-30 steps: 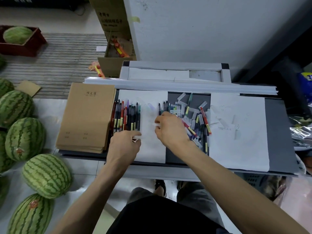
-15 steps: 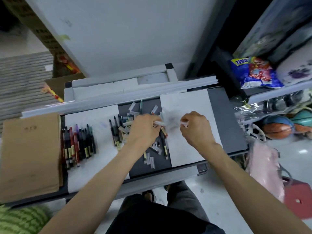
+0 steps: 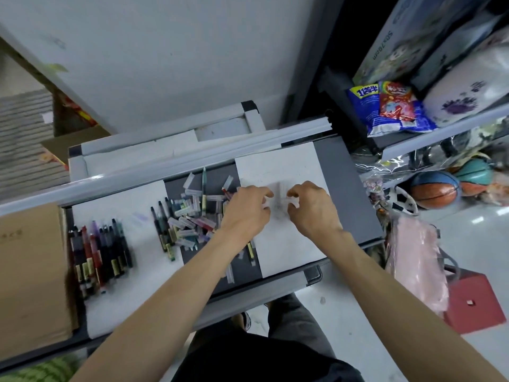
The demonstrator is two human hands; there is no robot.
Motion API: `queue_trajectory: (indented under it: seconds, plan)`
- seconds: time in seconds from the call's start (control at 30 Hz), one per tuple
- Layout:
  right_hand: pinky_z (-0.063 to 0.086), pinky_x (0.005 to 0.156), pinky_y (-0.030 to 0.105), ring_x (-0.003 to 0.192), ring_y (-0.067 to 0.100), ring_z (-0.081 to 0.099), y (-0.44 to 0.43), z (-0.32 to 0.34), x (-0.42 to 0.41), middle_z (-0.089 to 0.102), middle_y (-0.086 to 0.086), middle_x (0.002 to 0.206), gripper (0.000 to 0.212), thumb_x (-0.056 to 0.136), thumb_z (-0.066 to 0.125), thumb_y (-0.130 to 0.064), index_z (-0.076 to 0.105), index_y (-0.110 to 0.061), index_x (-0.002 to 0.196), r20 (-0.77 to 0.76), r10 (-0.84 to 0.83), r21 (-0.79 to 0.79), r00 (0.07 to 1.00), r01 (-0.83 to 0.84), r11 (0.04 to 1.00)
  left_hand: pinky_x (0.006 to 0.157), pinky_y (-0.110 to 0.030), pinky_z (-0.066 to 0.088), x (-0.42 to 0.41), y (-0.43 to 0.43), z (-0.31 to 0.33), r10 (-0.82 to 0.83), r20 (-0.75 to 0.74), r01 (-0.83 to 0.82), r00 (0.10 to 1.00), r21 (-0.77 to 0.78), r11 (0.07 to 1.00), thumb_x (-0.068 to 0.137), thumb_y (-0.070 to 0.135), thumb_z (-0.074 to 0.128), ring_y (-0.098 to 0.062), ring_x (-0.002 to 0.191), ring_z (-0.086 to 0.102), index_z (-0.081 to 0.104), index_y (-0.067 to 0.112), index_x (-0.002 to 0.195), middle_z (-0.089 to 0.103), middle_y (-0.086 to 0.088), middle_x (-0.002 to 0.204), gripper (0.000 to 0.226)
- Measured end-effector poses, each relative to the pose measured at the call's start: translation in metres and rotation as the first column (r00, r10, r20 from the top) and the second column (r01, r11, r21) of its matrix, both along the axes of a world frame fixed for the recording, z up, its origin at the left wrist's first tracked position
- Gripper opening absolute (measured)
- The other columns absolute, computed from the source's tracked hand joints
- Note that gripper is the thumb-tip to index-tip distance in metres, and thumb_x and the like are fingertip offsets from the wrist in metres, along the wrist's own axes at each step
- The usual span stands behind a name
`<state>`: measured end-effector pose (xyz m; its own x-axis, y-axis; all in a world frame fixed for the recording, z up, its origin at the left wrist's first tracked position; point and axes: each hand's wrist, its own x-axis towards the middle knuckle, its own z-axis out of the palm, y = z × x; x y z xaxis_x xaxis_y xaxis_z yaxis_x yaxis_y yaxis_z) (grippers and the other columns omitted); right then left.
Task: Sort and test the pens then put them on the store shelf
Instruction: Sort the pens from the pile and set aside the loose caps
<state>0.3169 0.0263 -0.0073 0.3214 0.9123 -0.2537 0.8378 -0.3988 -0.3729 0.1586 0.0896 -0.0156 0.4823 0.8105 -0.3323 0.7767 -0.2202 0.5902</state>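
Head view, hands: your left hand [image 3: 248, 209] and right hand [image 3: 311, 208] sit close together over the test sheet [image 3: 292, 244], each pinching a pale pen part [image 3: 265, 202]. Blur hides which part is the cap.
Head view, done: one sorted row [image 3: 102, 249] of pens lies on the left sheet [image 3: 124, 299].
Head view, left: the mixed heap [image 3: 190, 216] of pens and caps looks largely untested.
Head view, around: brown notebooks [image 3: 30, 271] far left, snack bags [image 3: 385, 108] and a basketball [image 3: 433, 190] right. Loose caps crowd your left wrist.
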Motion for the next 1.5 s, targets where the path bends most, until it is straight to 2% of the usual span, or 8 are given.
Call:
queue_trajectory:
  seconds: [0.2, 0.37, 0.53, 0.67, 0.83, 0.97, 1.23, 1.5]
  plan:
    - [0.052, 0.086, 0.037, 0.110, 0.028, 0.061, 0.004, 0.013, -0.028, 0.070, 0.004, 0.116, 0.030, 0.096, 0.062, -0.027, 0.071, -0.015, 0.122, 0.133, 0.098, 0.058, 0.986, -0.106, 0.993, 0.088, -0.038, 0.057, -0.033, 0.000, 0.013, 0.037, -0.002, -0.037, 0.999, 0.078, 0.996, 0.095, 0.021, 0.063, -0.018, 0.102, 0.065, 0.068, 0.025, 0.129, 0.068, 0.003, 0.115, 0.035]
    - [0.051, 0.088, 0.039, 0.111, 0.030, 0.058, 0.019, 0.021, -0.079, 0.068, 0.007, 0.116, 0.031, 0.097, 0.057, -0.029, 0.068, -0.014, 0.122, 0.118, 0.260, 0.038, 0.958, -0.266, 0.963, 0.081, -0.039, 0.057, -0.097, -0.005, 0.026, 0.123, -0.046, -0.116, 0.991, 0.129, 0.985, 0.091, 0.024, 0.060, -0.022, 0.095, 0.066, 0.071, 0.028, 0.121, 0.068, 0.003, 0.101, 0.033]
    - [0.048, 0.088, 0.038, 0.112, 0.031, 0.058, 0.034, 0.024, -0.146, 0.066, 0.008, 0.115, 0.027, 0.097, 0.056, -0.031, 0.065, -0.013, 0.115, 0.091, 0.419, 0.018, 0.903, -0.422, 0.906, 0.089, -0.039, 0.057, -0.186, -0.012, 0.032, 0.264, -0.139, -0.247, 0.954, 0.130, 0.960, 0.091, 0.023, 0.063, -0.024, 0.102, 0.068, 0.070, 0.027, 0.121, 0.069, 0.002, 0.104, 0.031]
    - [0.049, 0.086, 0.038, 0.113, 0.033, 0.060, 0.042, 0.028, -0.193, 0.067, 0.010, 0.116, 0.025, 0.094, 0.056, -0.024, 0.066, -0.011, 0.113, 0.082, 0.532, 0.010, 0.843, -0.534, 0.845, 0.094, -0.035, 0.054, -0.248, -0.011, 0.032, 0.347, -0.202, -0.326, 0.916, 0.132, 0.936, 0.094, 0.021, 0.066, -0.022, 0.107, 0.066, 0.069, 0.022, 0.129, 0.071, 0.000, 0.118, 0.035]
    - [0.047, 0.081, 0.038, 0.112, 0.035, 0.057, 0.059, 0.026, -0.236, 0.061, 0.014, 0.118, 0.025, 0.095, 0.053, -0.014, 0.062, -0.004, 0.115, 0.054, 0.617, -0.025, 0.785, -0.617, 0.787, 0.086, -0.041, 0.057, -0.292, -0.004, 0.034, 0.407, -0.228, -0.370, 0.884, 0.189, 0.909, 0.089, 0.013, 0.064, -0.030, 0.102, 0.065, 0.075, 0.020, 0.114, 0.072, -0.004, 0.102, 0.028]
    - [0.045, 0.079, 0.036, 0.111, 0.035, 0.056, 0.077, 0.014, -0.260, 0.057, 0.015, 0.119, 0.028, 0.095, 0.052, -0.011, 0.060, -0.004, 0.121, 0.034, 0.651, -0.037, 0.758, -0.650, 0.759, 0.086, -0.042, 0.058, -0.303, 0.010, 0.032, 0.427, -0.192, -0.384, 0.884, 0.223, 0.896, 0.090, 0.014, 0.066, -0.030, 0.101, 0.067, 0.074, 0.019, 0.120, 0.071, -0.006, 0.106, 0.031]
    - [0.039, 0.072, 0.037, 0.110, 0.037, 0.059, 0.104, 0.008, -0.304, 0.052, 0.016, 0.125, 0.034, 0.097, 0.059, -0.013, 0.052, -0.006, 0.129, 0.074, 0.674, -0.149, 0.736, -0.660, 0.737, 0.098, -0.034, 0.050, -0.309, 0.062, 0.022, 0.320, -0.187, -0.291, 0.929, 0.168, 0.942, 0.091, 0.012, 0.071, -0.023, 0.114, 0.062, 0.065, 0.021, 0.135, 0.064, -0.004, 0.131, 0.046]
    - [0.041, 0.072, 0.038, 0.113, 0.036, 0.059, 0.114, -0.001, -0.315, 0.052, 0.016, 0.128, 0.042, 0.095, 0.060, -0.008, 0.051, -0.006, 0.136, 0.123, 0.664, -0.196, 0.738, -0.638, 0.745, 0.089, -0.031, 0.051, -0.309, 0.092, 0.007, 0.153, -0.217, -0.127, 0.964, 0.126, 0.984, 0.094, 0.013, 0.072, -0.022, 0.103, 0.066, 0.072, 0.021, 0.126, 0.070, -0.005, 0.123, 0.033]
